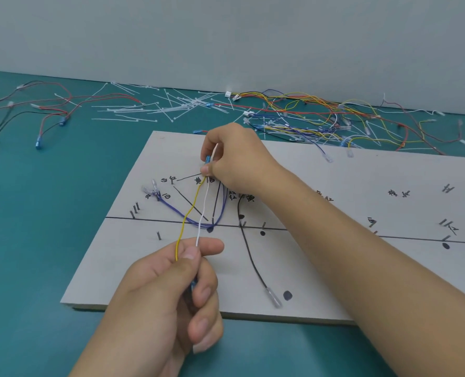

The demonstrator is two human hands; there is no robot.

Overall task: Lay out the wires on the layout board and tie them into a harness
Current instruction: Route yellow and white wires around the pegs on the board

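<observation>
nails (158, 235) stud layout board (321, 281), bare near edge

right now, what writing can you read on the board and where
Handwritten in marker on the board:
"白红" left of the right hand
"黄" and "白" just below that hand
"白" by the blue wires
"双红" and "黄" right of those
"白" and "红" far right
The rest are too blurred or hidden to read.

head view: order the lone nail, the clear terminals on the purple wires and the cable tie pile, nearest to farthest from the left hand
1. Lone nail, just beyond the left hand, near-left of the layout board.
2. Clear terminals, farther up the board's left side.
3. Cable tie pile, on the green mat past the board.
</observation>
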